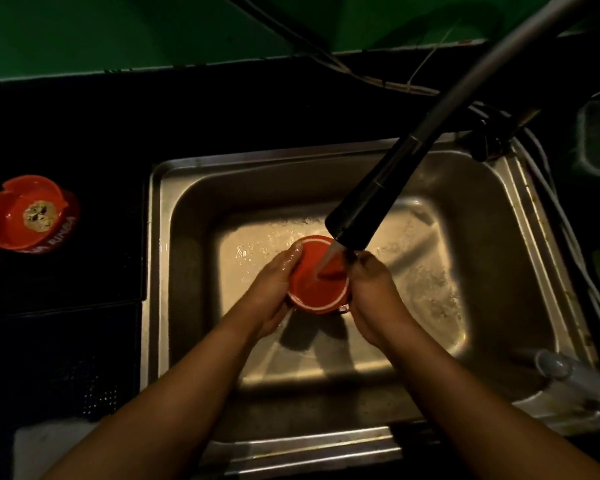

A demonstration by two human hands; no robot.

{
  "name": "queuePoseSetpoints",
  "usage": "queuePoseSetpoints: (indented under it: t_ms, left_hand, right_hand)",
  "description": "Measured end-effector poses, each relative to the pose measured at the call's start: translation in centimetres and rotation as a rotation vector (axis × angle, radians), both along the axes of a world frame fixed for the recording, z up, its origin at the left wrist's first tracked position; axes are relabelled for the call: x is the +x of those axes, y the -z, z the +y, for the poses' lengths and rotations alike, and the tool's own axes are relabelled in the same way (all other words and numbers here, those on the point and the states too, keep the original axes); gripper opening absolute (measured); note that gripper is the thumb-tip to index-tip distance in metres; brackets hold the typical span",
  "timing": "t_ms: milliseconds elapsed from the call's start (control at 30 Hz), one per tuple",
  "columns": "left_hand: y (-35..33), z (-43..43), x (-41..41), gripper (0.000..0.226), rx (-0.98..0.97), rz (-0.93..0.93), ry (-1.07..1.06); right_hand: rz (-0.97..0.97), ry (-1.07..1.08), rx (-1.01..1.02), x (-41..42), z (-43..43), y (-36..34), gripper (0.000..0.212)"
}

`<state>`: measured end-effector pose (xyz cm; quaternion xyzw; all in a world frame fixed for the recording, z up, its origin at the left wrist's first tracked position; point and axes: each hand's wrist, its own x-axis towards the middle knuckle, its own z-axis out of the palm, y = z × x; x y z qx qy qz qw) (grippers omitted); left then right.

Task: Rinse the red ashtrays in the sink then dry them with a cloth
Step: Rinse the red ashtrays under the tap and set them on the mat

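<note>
Both hands, left hand [274,289] and right hand [371,292], cup a red ashtray [314,289] over the sink [482,271], fingers curled round its sides. It's tilted under the faucet [361,209] stream, likely to flush the bowl.

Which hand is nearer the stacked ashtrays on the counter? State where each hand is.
Left. The left hand grips the ashtray under the faucet on the side toward the stacked ashtrays; the right hand holds its far side.

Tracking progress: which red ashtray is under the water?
The ashtray held over the sink by left hand and right hand; the soiled ashtray sits on the counter.
</note>
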<state>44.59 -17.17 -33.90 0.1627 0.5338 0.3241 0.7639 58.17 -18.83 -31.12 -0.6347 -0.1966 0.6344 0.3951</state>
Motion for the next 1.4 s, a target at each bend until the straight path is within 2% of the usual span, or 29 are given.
queuePoseSetpoints:
  t_ms: [67, 133, 200, 267, 333, 400, 433, 533, 567, 600, 667, 767, 833, 933, 967, 1033, 1100, 1167, 1200, 1267, 1333, 1400]
  left_hand:
    - [-0.3, -0.6, 1.3, 0.061, -0.098, -0.098, 0.028]
    - [-0.4, -0.6, 1.7, 0.066, -0.203, -0.245, 0.02]
    - [-0.5, -0.5, 1.5, 0.059, -0.248, -0.347, 0.021]
    - [-0.8, -0.4, 0.8, 0.038, -0.247, -0.364, 0.022]
    - [-0.7, -0.6, -0.6, 0.035, -0.202, -0.368, -0.003]
    - [-0.9, -0.7, -2.2, 0.04, -0.119, -0.315, -0.018]
    - [-1.0, -0.8, -3.0, 0.042, -0.069, -0.247, -0.022]
    - [-1.2, -1.2, -4.9, 0.046, 0.035, -0.043, -0.029]
    - [-1.2, -1.4, -5.1, 0.044, 0.057, 0.004, -0.017]
    - [-1.4, -1.7, -5.2, 0.041, 0.074, 0.038, 0.004]
    - [-1.4, -2.3, -5.0, 0.032, 0.097, 0.099, 0.097]
    - [-0.7, -2.9, -5.0, 0.025, 0.081, 0.2, 0.223]
    - [-0.4, -3.0, -5.2, 0.027, 0.021, 0.185, 0.153]
    - [0.0, -3.1, -5.6, 0.03, -0.12, 0.063, -0.006]
    - [0.2, -3.2, -5.8, 0.035, -0.168, 0.024, -0.023]
    - [0.8, -3.2, -6.0, 0.046, -0.228, -0.028, 0.02]
    - [1.1, -3.3, -5.4, 0.055, -0.282, -0.027, 0.093]
    - [1.2, -3.1, -4.6, 0.058, -0.337, -0.023, 0.1]
    - [1.3, -3.1, -4.3, 0.059, -0.345, -0.025, 0.069]
    - [1.3, -2.8, -3.9, 0.062, -0.291, -0.007, 0.028]
    - [0.6, -2.3, -3.1, 0.061, -0.125, 0.058, 0.07]
    - [-0.6, -1.6, -2.0, 0.055, 0.132, 0.218, 0.2]
  right_hand:
    - [-0.275, -0.083, 0.175, 0.7, -0.3, -0.4, 0.004]
    - [-0.493, -0.232, 0.369, 1.5, -0.6, -0.7, 0.006]
    - [-0.705, -0.479, 0.575, 1.9, -1.0, -1.0, 0.017]
    - [-0.926, -0.704, 0.813, 2.1, -1.4, -0.7, 0.034]
    - [-0.994, -0.713, 0.86, 1.4, -1.9, 0.2, 0.035]
    - [-0.865, -0.528, 0.6, 0.0, -2.2, 1.4, 0.039]
    - [-0.711, -0.415, 0.409, -0.7, -2.3, 1.6, 0.043]
    - [0.05, -0.253, -0.118, -1.8, -2.1, 2.1, 0.038]
    - [0.223, -0.272, -0.219, -1.8, -2.3, 2.1, 0.035]
    - [0.295, -0.317, -0.258, -1.5, -2.7, 2.0, 0.032]
    - [0.271, -0.37, -0.246, -0.4, -2.8, 2.1, 0.029]
    - [0.135, -0.316, -0.226, 0.9, -1.2, 2.7, 0.027]
    - [0.136, -0.262, -0.257, 0.5, -0.4, 2.9, 0.027]
    - [0.161, -0.291, -0.258, -1.2, -0.6, 3.1, 0.021]
    - [0.1, -0.345, -0.221, -1.5, -0.8, 2.9, 0.018]
    - [-0.198, -0.496, -0.05, -1.2, -1.1, 2.2, 0.018]
    - [-0.465, -0.618, 0.134, -0.6, -1.3, 2.3, 0.026]
    - [-0.578, -0.713, 0.273, -0.6, -1.1, 2.1, 0.037]
    - [-0.57, -0.711, 0.306, -0.9, -1.1, 2.1, 0.039]
    - [-0.342, -0.465, 0.207, -1.4, -0.6, 1.7, 0.033]
    - [-0.076, -0.16, 0.031, -1.3, 0.0, 1.7, 0.028]
    - [0.079, -0.08, -0.029, -0.8, 0.0, 2.3, 0.03]
